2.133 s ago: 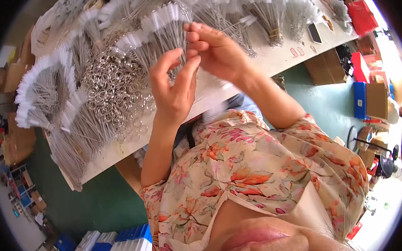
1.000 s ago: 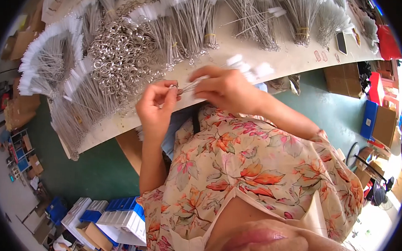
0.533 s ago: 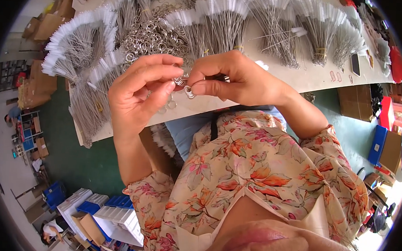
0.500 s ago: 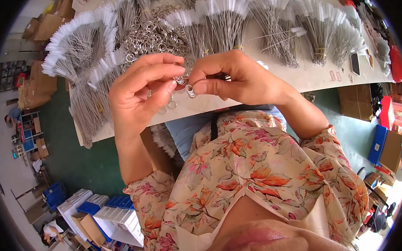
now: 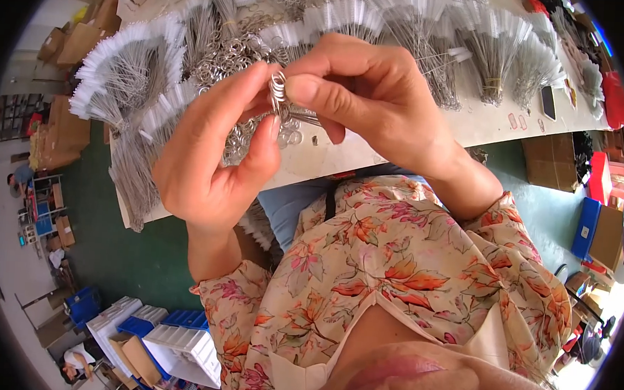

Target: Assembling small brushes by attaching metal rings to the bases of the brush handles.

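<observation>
Head view: right hand (image 5: 391, 104) has raised its pinched wire loops (image 5: 278, 86) beside left hand (image 5: 212, 147), curled narrow, grip unclear; both hands now work at one stack.

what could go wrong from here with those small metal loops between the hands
The metal loops are bunched at the tips of the left hand and right hand, so a slight slip could scatter them.

Loose rings lie on the table just below the hands, so a stray movement might sweep some off the near edge.

A dropped loop could also get lost among the similar shiny metal in the ring pile behind.
</observation>
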